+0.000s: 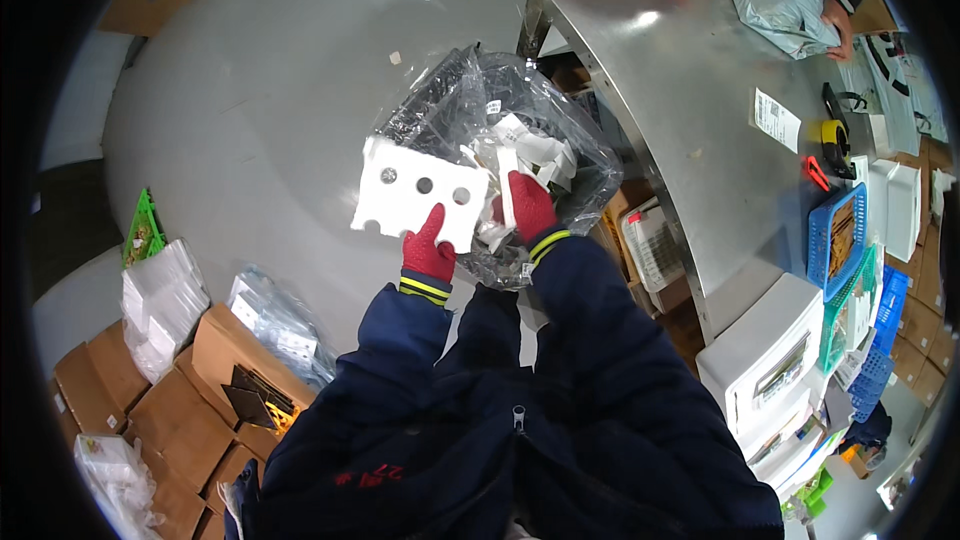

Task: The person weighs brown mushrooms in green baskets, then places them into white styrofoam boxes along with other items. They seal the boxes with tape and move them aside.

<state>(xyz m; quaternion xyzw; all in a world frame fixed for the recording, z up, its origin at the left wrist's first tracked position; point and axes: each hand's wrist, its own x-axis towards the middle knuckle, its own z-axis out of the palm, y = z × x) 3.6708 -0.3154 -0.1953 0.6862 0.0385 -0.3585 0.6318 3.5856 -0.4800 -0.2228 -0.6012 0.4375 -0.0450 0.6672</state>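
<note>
In a red glove, my left hand [430, 249] grips the near edge of a white foam sheet [424, 199] with round holes, index finger stretched over its top face. My right hand [531, 208], also gloved in red, is closed around a narrow white piece [507, 184], apparently foam seen edge-on. Both hands are over a clear plastic bag liner [577, 142] standing on the floor before me. Crumpled white scraps [536, 146] lie inside the liner. The foam sheet covers part of its left side.
A stainless steel table [660, 90] stands to the right, bearing a label sheet [777, 120], yellow tape [834, 136], a red cutter [816, 173] and a blue basket [817, 240]. Another person's hand [838, 26] touches a plastic bag [780, 7]. Cardboard boxes [169, 420] and wrapped foam [161, 307] sit at lower left.
</note>
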